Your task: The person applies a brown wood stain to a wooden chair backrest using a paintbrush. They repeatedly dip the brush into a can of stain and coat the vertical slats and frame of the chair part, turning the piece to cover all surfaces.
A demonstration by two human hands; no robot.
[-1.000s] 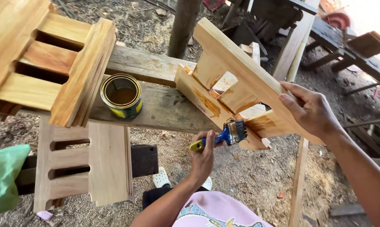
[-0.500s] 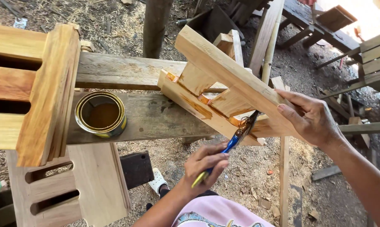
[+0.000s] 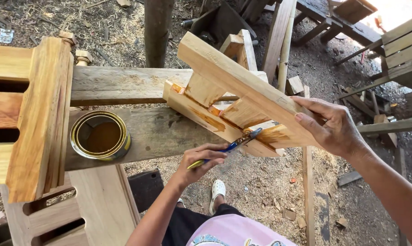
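Observation:
My left hand (image 3: pixel 205 160) grips a paintbrush (image 3: pixel 228 146) with a blue and yellow handle. Its bristles press against the lower slat of a slatted wooden frame (image 3: pixel 228 77), where the wood is wet and amber. My right hand (image 3: pixel 331 126) holds the frame's right end and keeps it tilted, its left end resting on a grey plank (image 3: pixel 165 132). An open tin of brown varnish (image 3: pixel 100 135) stands on that plank, left of the brush.
A varnished slatted piece (image 3: pixel 37 118) lies at the left on the planks. Another slatted panel (image 3: pixel 78 209) leans below. A post (image 3: pixel 158 27) rises behind. Wood scraps, sawdust and lumber cover the ground; wooden furniture (image 3: pixel 399 50) stands at the right.
The brush has turned from pointing up under the frame to lying along the lower slat, and my left hand has risen. The view has shifted, so things sit further left.

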